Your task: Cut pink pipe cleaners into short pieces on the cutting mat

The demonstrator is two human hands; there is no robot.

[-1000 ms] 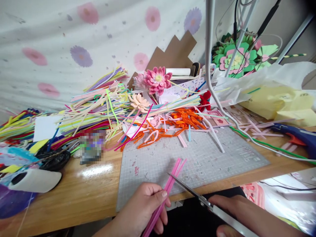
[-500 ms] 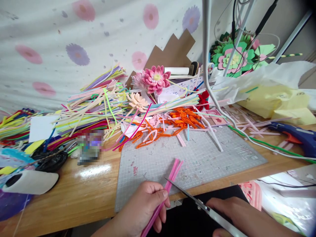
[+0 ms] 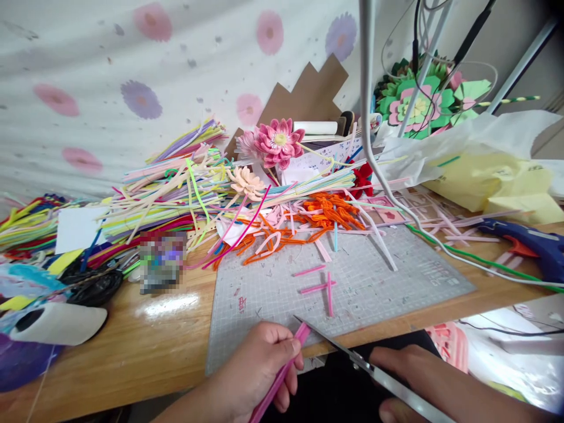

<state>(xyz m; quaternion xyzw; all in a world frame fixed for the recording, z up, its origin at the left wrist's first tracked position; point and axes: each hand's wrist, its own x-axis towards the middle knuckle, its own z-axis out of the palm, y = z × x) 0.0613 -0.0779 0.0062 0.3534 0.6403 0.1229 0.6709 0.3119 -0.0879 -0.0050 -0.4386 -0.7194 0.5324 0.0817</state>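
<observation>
Pinched in my left hand (image 3: 268, 364) is a bundle of pink strips (image 3: 277, 385), its cut end sticking up just past the thumb. My right hand (image 3: 414, 376) holds long silver scissors (image 3: 356, 359), their blades together and the tip beside the end of the bundle. Several short pink pieces (image 3: 318, 288) lie loose on the grey cutting mat (image 3: 374, 294), beyond the scissors' tip. Part of the scissors' handles and some right fingers run out of the bottom of the view.
Orange strips (image 3: 330, 210) and pastel stems (image 3: 167, 200) heap along the back. A pink flower (image 3: 280, 141) stands there. A white roll (image 3: 61, 324) lies left, a blue glue gun (image 3: 529, 235) right. A white cable (image 3: 368, 88) hangs down.
The end of the pink bundle has been cut off, and short pieces now lie on the mat. Both hands stay nearly in place, still holding the bundle and scissors.
</observation>
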